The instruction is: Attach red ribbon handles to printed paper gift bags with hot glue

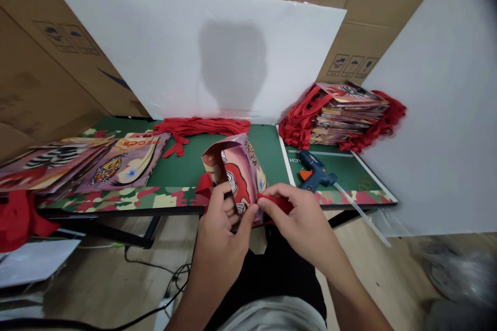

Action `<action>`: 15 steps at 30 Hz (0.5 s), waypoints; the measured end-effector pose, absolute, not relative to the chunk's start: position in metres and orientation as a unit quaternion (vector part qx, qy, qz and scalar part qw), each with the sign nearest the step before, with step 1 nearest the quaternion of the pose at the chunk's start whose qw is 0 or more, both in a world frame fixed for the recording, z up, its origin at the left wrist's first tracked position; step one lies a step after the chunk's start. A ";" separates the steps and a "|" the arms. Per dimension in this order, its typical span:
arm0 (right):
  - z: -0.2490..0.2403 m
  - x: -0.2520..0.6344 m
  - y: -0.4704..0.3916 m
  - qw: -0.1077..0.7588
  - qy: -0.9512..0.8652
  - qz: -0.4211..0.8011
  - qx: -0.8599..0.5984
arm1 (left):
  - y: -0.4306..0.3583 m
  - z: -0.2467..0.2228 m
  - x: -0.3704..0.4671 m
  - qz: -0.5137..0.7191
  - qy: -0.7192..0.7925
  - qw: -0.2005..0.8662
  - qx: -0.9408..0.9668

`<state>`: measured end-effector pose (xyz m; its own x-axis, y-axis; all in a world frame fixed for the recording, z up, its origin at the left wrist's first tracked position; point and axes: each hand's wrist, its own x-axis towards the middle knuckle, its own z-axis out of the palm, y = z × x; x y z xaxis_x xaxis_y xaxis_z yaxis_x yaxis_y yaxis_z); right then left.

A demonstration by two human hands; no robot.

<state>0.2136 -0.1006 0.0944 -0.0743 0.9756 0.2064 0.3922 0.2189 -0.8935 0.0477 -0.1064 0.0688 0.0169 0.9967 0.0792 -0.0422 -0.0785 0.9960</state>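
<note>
A patterned paper bag stands opened up at the table's front edge, its mouth toward me. My left hand is closed on the bag's near side, fingers inside and thumb outside. Between the thumb and fingers of my right hand is a red ribbon, its end against the bag's side next to my left thumb. Another bit of red ribbon shows at the bag's left side. To the right, a blue glue gun with an orange trigger lies on the table, a clear glue stick poking out over the edge.
Flat printed bags lie at the left, with red ribbon hanging in front. A bundle of red ribbons rests at the back. At the right back stands a stack of bags. Behind is a white board; black cables cross the floor.
</note>
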 end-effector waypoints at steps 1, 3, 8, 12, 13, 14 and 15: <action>0.095 0.215 -0.098 0.431 -0.645 0.359 -0.519 | -0.106 0.070 0.047 0.518 0.469 0.493 0.518; 0.094 0.217 -0.095 0.431 -0.640 0.393 -0.500 | -0.106 0.072 0.044 0.509 0.477 0.486 0.526; 0.090 0.219 -0.095 0.426 -0.649 0.393 -0.493 | -0.102 0.073 0.039 0.501 0.496 0.447 0.550; 0.103 0.222 -0.092 0.384 -0.681 0.366 -0.504 | -0.099 0.071 0.035 0.500 0.476 0.446 0.569; 0.108 0.224 -0.090 0.364 -0.692 0.363 -0.507 | -0.099 0.071 0.034 0.500 0.468 0.451 0.572; 0.113 0.225 -0.086 0.346 -0.699 0.367 -0.508 | -0.099 0.071 0.034 0.499 0.462 0.456 0.574; 0.118 0.226 -0.083 0.330 -0.701 0.376 -0.508 | -0.099 0.071 0.033 0.497 0.457 0.464 0.574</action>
